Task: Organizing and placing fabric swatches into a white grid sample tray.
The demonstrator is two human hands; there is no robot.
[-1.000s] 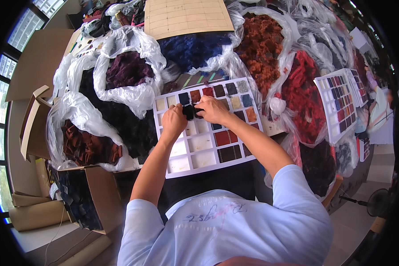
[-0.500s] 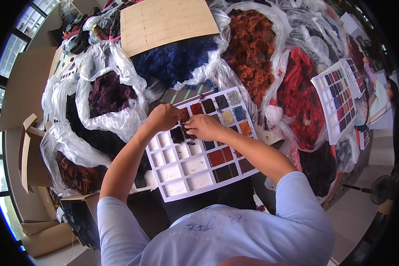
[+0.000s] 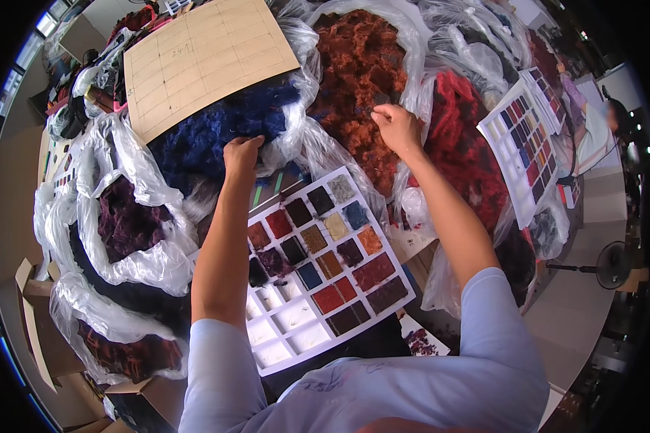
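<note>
A white sample tray (image 3: 294, 316) with square compartments lies tilted in front of me. Several of its compartments hold tufts and patches of coloured fibre, such as an orange tuft (image 3: 370, 240) and a dark purple tuft (image 3: 273, 262); those at the near left are bare white. My left hand (image 3: 243, 154) is at the near edge of a heap of blue fibre (image 3: 209, 133), thumb and fingers pinched together. Above a bag of rust-coloured fibre (image 3: 354, 61), my right hand (image 3: 399, 130) is also closed in a pinch. Whatever either pinch holds is too small to make out.
A tan gridded board (image 3: 202, 65) covers part of the blue heap. Plastic bags hold purple fibre (image 3: 126, 220) and red fibre (image 3: 464, 144). More swatch boards (image 3: 516, 148) stand at the right, near a black fan (image 3: 614, 265). Cardboard boxes (image 3: 36, 317) are at the left.
Both hands have left the tray and moved apart: the left to the blue fibre, the right up over the rust fibre. The view has turned, and the tufts under the hands now show.
</note>
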